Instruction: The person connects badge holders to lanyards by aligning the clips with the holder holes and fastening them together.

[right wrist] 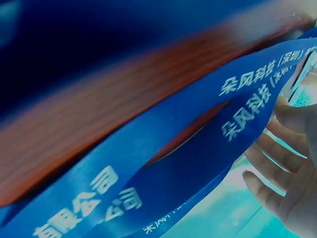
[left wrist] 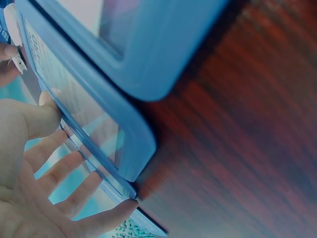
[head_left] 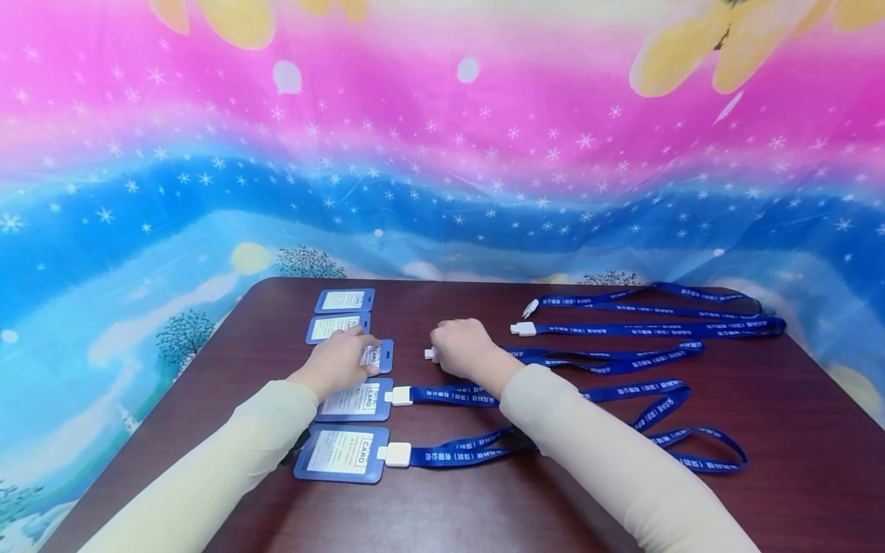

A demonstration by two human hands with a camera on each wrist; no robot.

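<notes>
My left hand grips a blue badge holder by its edges, with the thumb on the near side and fingers at the far side. Part of that holder is hidden under the hand. To the right, my right hand pinches a blue lanyard close to its white clip. The clip points left toward the held holder, with a gap between them. In the right wrist view the printed strap runs away from the curled fingers.
Nearer me lie two badge holders with white clips and lanyards attached. Two separate holders lie behind the left hand. At the back right are two more lanyards with loose clips. A patterned cloth hangs behind the table.
</notes>
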